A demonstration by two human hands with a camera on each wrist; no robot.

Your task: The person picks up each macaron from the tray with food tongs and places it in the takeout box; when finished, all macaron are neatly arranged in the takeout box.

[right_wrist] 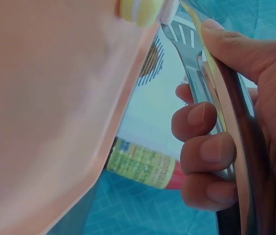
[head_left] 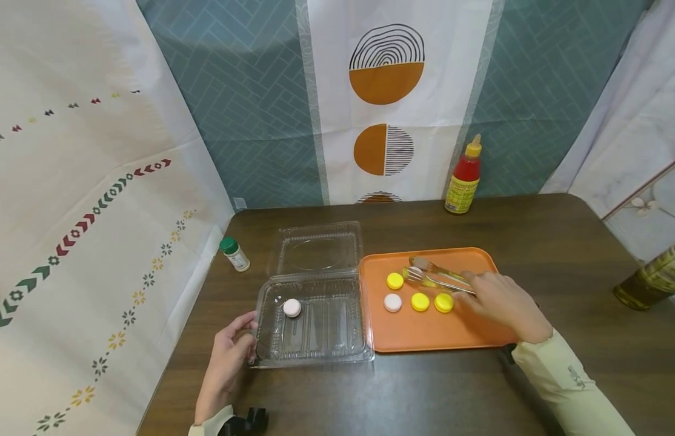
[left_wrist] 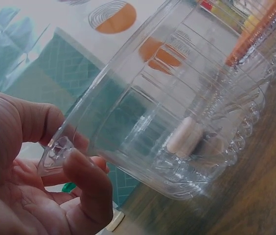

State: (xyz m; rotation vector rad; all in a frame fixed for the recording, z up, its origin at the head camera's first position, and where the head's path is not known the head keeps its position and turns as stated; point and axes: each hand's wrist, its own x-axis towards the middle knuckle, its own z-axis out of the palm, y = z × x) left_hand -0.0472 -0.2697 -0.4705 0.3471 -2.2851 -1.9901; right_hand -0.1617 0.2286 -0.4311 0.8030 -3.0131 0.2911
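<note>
My left hand (head_left: 231, 357) pinches the left rim of a clear plastic clamshell box (head_left: 337, 321) between thumb and fingers. One pale pink macaron (head_left: 291, 307) sits in its base, and the lid (head_left: 321, 248) lies folded back. Over the orange tray (head_left: 441, 337), my right hand (head_left: 503, 303) grips metal serving tongs (right_wrist: 233, 112) with slotted ends. A pale macaron (right_wrist: 169, 11) is at the tong tips; whether it is clamped I cannot tell. Several yellow macarons (head_left: 420, 302) and another pale one (head_left: 392, 303) rest on the tray, one yellow partly hidden by the tongs.
A small green-capped bottle (head_left: 235, 254) stands left of the box. Behind the tray is a red sauce bottle (head_left: 463, 181) with a yellow cap. A dark oil bottle (head_left: 655, 275) stands at the far right of the brown table (head_left: 425, 393). Box and tray sit side by side.
</note>
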